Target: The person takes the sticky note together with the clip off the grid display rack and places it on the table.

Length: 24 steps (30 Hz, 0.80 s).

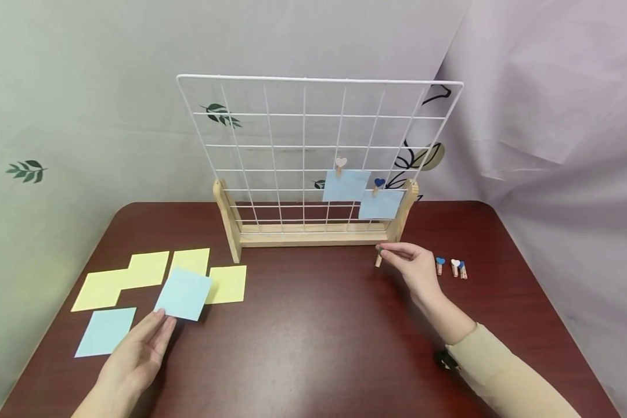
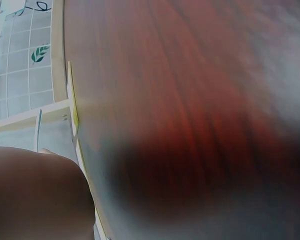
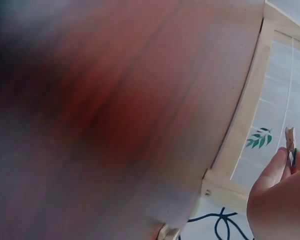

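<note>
Between thumb and fingers, my left hand (image 1: 136, 357) pinches a light blue paper note (image 1: 185, 294) near its lower corner, raised over the yellow notes. My right hand (image 1: 415, 270) pinches a small wooden clothespin (image 1: 378, 260) in front of the rack's right foot; its wooden end (image 3: 289, 137) points away from the fingers in the right wrist view. A white wire grid (image 1: 304, 81) leans in a wooden stand (image 1: 313, 242). On the grid hang two blue notes, one (image 1: 346, 188) under a white heart clothespin (image 1: 341, 163), the other (image 1: 380, 207) under a blue heart clothespin (image 1: 379, 182).
Several yellow notes (image 1: 229, 284) and a blue note (image 1: 106, 332) lie at the left of the dark red table (image 1: 313, 348). Right of my right hand lie a blue heart clothespin (image 1: 440, 265) and two more clothespins side by side. Cloth (image 1: 569, 116) hangs behind the table.
</note>
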Motion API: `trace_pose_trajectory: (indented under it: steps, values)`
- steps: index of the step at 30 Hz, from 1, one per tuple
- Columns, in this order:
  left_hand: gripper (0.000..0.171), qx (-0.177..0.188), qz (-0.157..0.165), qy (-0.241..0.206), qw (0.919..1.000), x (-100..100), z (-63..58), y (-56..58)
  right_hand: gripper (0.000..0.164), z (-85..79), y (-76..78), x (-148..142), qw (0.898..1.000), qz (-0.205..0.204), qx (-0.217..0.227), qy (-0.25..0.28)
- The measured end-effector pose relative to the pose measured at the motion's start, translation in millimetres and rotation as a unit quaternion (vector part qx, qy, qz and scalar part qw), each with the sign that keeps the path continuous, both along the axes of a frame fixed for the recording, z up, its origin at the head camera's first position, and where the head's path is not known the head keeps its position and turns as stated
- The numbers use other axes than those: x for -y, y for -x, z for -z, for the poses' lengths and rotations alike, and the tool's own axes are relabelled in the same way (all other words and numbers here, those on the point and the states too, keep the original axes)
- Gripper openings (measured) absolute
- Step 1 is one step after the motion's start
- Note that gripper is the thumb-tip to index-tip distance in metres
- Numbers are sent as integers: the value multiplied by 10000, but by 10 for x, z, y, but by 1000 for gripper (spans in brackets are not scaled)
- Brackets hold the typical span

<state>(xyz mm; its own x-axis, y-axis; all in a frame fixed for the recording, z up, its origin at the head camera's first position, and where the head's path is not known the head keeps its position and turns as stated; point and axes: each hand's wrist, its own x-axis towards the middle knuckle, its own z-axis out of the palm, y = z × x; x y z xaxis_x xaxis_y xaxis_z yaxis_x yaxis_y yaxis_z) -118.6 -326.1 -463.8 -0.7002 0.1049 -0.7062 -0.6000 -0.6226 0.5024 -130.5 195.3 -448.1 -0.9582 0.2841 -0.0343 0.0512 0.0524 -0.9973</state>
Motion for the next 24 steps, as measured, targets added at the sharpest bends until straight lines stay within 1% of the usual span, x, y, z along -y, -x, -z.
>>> trace_pose_trajectory:
  steps: [2, 4, 7, 10, 12, 18, 21, 23, 24]
  values:
    - [17, 47, -26, 49, 10000, 32, 2, -8, 35, 1, -14, -28, 10000, 7, 19, 1]
    - [14, 84, -55, 48, 9999, 65, 3, -15, 35, 5, -28, -57, 10000, 28, 54, -11]
    - [18, -4, -32, 29, 10000, 110, 13, -26, 34, 13, -47, -107, 10000, 47, 61, 53]
    - [30, -135, -20, -36, 9999, 153, 29, -42, 31, 15, -70, -165, 9998, 90, 56, 140]
    - [34, -203, -27, -86, 9998, 179, 41, -54, 29, 13, -88, -210, 9997, 135, 77, 166]
    - [35, -187, -130, -158, 9996, 232, 62, -56, 21, -6, -143, -335, 9990, 298, 335, -10]
    - [36, -235, -97, -148, 9996, 242, 69, -53, 20, -19, -166, -386, 9985, 314, 453, -70]
    - [34, -180, -75, -119, 9997, 244, 69, -51, 18, -25, -183, -417, 9984, 293, 491, -42]
    - [29, -170, -32, -82, 9998, 247, 68, -56, 16, -26, -192, -433, 9983, 278, 503, 7]
